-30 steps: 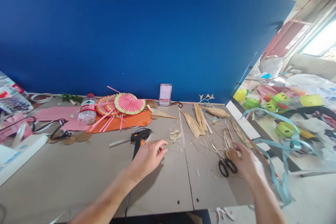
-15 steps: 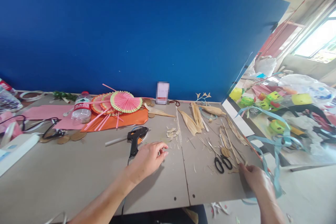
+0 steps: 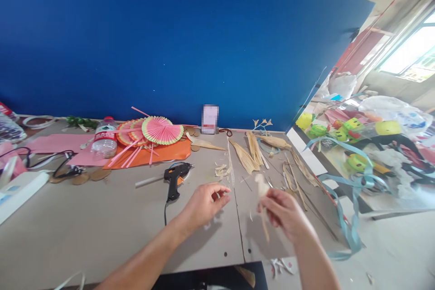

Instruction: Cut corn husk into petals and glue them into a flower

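Observation:
My right hand (image 3: 283, 210) pinches a pale strip of dried corn husk (image 3: 261, 186), raised over the table and slightly blurred; its narrow end hangs below my fingers. My left hand (image 3: 209, 201) hovers to the left of it, holding nothing, fingers curved and thumb apart. Just beyond my left hand lies a black hot glue gun (image 3: 175, 180) with a glue stick (image 3: 149, 181) in its rear. Larger dried husks (image 3: 245, 156) and thin husk scraps (image 3: 222, 171) are spread past both hands. The scissors are almost wholly hidden behind my right hand.
Pink paper fans (image 3: 162, 130) rest on orange paper (image 3: 163, 154) near a plastic bottle (image 3: 104, 138). A white power strip (image 3: 23, 195) lies at the left. A blue panel (image 3: 204, 45) closes off the back. Light blue ribbon (image 3: 355, 217) hangs at the right edge.
My right hand has moved left and up from the table's right side, now with the husk strip in its fingers. My left hand has shifted slightly right.

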`<state>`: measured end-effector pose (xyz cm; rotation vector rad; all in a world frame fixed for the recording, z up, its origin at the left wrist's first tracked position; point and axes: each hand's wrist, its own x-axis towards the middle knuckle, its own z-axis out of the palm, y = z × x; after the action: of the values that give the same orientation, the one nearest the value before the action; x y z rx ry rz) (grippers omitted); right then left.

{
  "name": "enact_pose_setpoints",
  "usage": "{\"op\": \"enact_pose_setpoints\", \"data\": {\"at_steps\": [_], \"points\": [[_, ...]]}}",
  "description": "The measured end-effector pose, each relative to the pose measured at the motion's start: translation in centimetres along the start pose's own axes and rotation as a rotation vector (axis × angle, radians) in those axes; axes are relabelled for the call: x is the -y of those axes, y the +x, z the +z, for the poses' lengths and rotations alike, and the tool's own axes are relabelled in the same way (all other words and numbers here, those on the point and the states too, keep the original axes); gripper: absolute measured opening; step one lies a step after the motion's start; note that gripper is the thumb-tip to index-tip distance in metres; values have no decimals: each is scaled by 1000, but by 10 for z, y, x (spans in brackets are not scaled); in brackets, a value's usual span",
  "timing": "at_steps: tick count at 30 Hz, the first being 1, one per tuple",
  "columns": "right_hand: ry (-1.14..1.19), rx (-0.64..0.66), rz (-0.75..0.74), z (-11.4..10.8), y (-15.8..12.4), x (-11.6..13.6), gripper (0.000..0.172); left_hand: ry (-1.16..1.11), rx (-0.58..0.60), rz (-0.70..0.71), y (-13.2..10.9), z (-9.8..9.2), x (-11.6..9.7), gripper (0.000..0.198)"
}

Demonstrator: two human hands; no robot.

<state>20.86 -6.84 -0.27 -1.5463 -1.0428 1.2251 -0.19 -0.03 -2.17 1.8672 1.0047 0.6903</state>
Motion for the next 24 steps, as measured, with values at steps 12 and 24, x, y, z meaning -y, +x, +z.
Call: {"op": "enact_pose_setpoints", "data": {"at_steps": [12,24], "points": [[235,250,40,85,29,10,27,-597,-96,-236,10,-19,7,36],[307,177,8,92,36,6,24,-708,-68,-294,6,-15,7,29]]}}
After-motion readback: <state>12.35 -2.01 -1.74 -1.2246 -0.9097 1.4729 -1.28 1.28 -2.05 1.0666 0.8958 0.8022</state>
